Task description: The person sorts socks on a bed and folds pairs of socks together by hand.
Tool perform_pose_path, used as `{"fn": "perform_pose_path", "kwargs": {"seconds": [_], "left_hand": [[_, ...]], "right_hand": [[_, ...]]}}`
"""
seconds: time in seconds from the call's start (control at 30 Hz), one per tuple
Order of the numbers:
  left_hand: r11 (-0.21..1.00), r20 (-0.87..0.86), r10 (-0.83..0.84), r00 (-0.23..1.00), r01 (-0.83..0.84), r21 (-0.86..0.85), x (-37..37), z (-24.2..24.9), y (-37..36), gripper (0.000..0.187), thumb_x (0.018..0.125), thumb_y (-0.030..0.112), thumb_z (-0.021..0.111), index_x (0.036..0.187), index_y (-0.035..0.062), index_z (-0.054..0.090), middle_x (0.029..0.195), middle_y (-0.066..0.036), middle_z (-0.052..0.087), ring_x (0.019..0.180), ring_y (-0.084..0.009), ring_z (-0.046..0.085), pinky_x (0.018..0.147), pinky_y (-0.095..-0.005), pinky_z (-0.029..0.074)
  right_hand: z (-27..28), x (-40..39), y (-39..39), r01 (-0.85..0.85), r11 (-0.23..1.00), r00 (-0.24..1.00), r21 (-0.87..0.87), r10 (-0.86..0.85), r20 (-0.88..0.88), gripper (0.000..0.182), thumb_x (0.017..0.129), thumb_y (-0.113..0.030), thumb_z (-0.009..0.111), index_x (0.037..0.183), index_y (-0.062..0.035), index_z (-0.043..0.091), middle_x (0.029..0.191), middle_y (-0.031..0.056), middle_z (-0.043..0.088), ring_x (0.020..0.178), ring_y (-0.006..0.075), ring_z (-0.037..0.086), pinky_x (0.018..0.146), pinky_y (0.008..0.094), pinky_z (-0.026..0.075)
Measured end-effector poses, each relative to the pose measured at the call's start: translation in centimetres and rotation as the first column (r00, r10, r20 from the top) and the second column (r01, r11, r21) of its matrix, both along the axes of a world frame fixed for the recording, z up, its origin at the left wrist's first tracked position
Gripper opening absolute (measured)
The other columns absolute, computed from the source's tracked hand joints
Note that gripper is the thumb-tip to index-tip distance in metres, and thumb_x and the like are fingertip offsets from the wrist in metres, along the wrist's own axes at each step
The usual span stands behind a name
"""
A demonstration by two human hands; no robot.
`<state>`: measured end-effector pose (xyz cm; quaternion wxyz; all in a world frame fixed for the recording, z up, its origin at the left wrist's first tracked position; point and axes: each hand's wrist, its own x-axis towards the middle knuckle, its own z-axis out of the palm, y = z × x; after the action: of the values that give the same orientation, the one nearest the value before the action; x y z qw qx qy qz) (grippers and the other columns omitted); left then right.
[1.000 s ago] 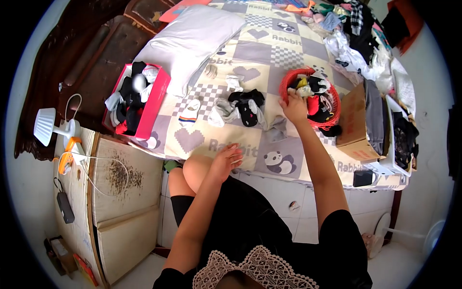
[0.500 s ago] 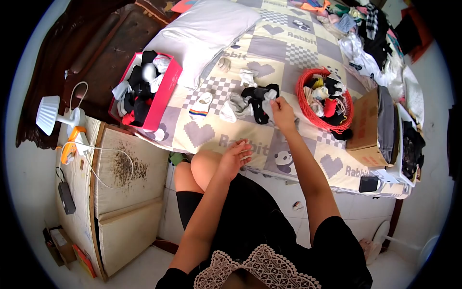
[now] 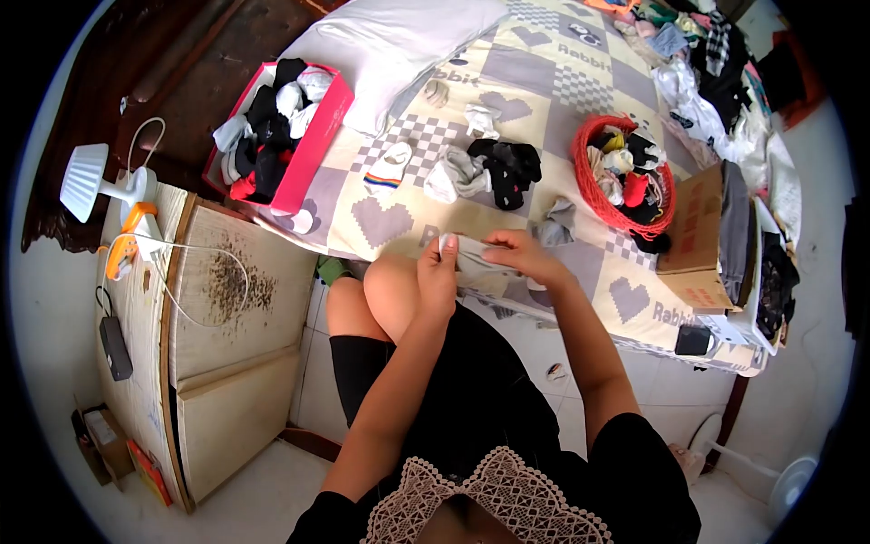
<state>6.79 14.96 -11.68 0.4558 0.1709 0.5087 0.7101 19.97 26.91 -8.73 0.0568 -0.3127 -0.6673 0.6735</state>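
In the head view, a light grey sock (image 3: pixel 478 257) is stretched between my two hands above the bed's near edge. My left hand (image 3: pixel 439 274) pinches one end, thumb uppermost. The other end is gripped by my right hand (image 3: pixel 526 255), fingers curled over the fabric. Beyond them on the bed lie a pale grey sock bunch (image 3: pixel 458 174) and a black sock bunch (image 3: pixel 510 170), touching each other. A white sock with rainbow stripes (image 3: pixel 390 170) lies to their left. Another grey sock (image 3: pixel 558 222) rests just past my right hand.
A red woven basket (image 3: pixel 580 186) holding socks stands at the right, beside a cardboard box (image 3: pixel 693 245). On the left, a pink box (image 3: pixel 313 150) holds more socks. A pillow (image 3: pixel 381 45) and heaped clothes (image 3: pixel 716 100) lie farther back. A wooden cabinet (image 3: pixel 236 354) stands at left.
My right hand has come back from the sock pile toward my body. The light grey sock is now held by both hands; my left hand has closed on it. The view has shifted slightly.
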Motion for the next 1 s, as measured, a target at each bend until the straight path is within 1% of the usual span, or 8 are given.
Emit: {"fn": "perform_pose_path", "kwargs": {"seconds": [0.27,0.37,0.53,0.67,0.73,0.8,0.83,1.0], "left_hand": [[0.963,-0.128,0.267,0.955,-0.269,0.005,0.5,-1.2,0.9,0.037,0.098,0.034,0.044,0.101,0.0036,0.064,0.088,-0.001,0.060,0.074,-0.0077,0.051,0.066,-0.0226,0.043],[0.973,0.011,0.197,0.980,-0.195,-0.122,0.1,0.2,0.4,0.036,0.097,0.037,0.044,0.106,0.0079,0.063,0.089,0.001,0.059,0.069,-0.0051,0.049,0.057,-0.0205,0.040],[0.989,0.123,0.080,0.989,-0.063,-0.133,-0.5,0.6,0.2,0.034,0.096,0.040,0.045,0.117,0.0179,0.059,0.098,0.002,0.058,0.084,-0.0062,0.053,0.063,-0.0203,0.039],[0.972,-0.003,0.043,0.999,-0.042,-0.231,-0.4,-0.5,0.5,0.034,0.095,0.041,0.047,0.118,0.0190,0.059,0.102,0.004,0.058,0.087,-0.0059,0.053,0.067,-0.0236,0.040],[0.985,0.020,0.054,0.998,-0.050,-0.166,-0.8,-1.6,0.7,0.023,0.094,0.023,0.049,0.113,0.0141,0.060,0.104,0.002,0.058,0.089,-0.0096,0.054,0.071,-0.0264,0.041],[0.992,0.185,0.092,0.979,-0.075,-0.097,-1.3,-2.3,0.7,0.023,0.090,0.016,0.047,0.109,0.0110,0.060,0.104,-0.001,0.059,0.086,-0.0118,0.054,0.071,-0.0263,0.041],[0.994,0.346,0.106,0.932,-0.101,-0.033,-1.3,-2.5,0.6,0.024,0.087,0.009,0.045,0.106,0.0079,0.059,0.103,-0.004,0.060,0.083,-0.0140,0.054,0.071,-0.0263,0.041],[0.998,0.342,-0.062,0.938,0.058,0.023,-1.4,-1.4,0.5,0.030,0.084,0.017,0.040,0.107,0.0030,0.055,0.098,-0.009,0.061,0.073,-0.0169,0.051,0.069,-0.0275,0.042]], "right_hand": [[-1.7,2.8,3.1,0.139,0.990,0.990,-0.018,-0.139,0.022,0.023,0.079,-0.021,0.071,0.089,-0.0016,0.065,0.079,-0.0038,0.060,0.069,0.0045,0.051,0.062,0.0201,0.041],[-4.4,0.7,4.0,0.326,0.915,0.942,0.239,-0.334,-0.007,0.024,0.078,-0.022,0.072,0.090,-0.0022,0.065,0.075,0.0005,0.063,0.069,0.0101,0.056,0.063,0.0236,0.043],[-2.2,-4.9,3.0,0.400,0.381,0.869,0.833,-0.445,-0.214,0.026,0.072,-0.015,0.072,0.096,-0.0098,0.065,0.096,0.0105,0.054,0.083,0.0286,0.058,0.069,0.0368,0.047],[-3.4,-6.1,4.7,0.129,0.240,0.929,0.962,-0.369,-0.033,0.028,0.070,-0.010,0.071,0.097,-0.0086,0.062,0.099,0.0096,0.049,0.094,0.0276,0.053,0.072,0.0384,0.047],[-2.5,-6.6,5.1,0.212,0.121,0.936,0.970,-0.309,-0.166,0.028,0.071,-0.007,0.069,0.098,-0.0070,0.060,0.099,0.0098,0.051,0.088,0.0270,0.054,0.070,0.0350,0.047],[-1.6,-6.5,4.8,0.539,0.485,0.842,0.688,-0.322,-0.433,0.022,0.076,-0.006,0.067,0.095,-0.0041,0.057,0.093,0.0066,0.054,0.075,0.0185,0.054,0.063,0.0288,0.045],[-1.4,-6.3,4.4,0.539,0.816,0.802,0.209,-0.423,-0.422,0.014,0.080,-0.006,0.063,0.090,-0.0037,0.054,0.087,0.0023,0.056,0.072,0.0106,0.053,0.060,0.0244,0.043],[0.1,-3.5,2.1,0.344,0.893,0.745,-0.291,-0.448,-0.494,0.010,0.080,-0.002,0.056,0.087,-0.0068,0.050,0.076,-0.0044,0.051,0.073,0.0046,0.050,0.055,0.0223,0.040]]}}
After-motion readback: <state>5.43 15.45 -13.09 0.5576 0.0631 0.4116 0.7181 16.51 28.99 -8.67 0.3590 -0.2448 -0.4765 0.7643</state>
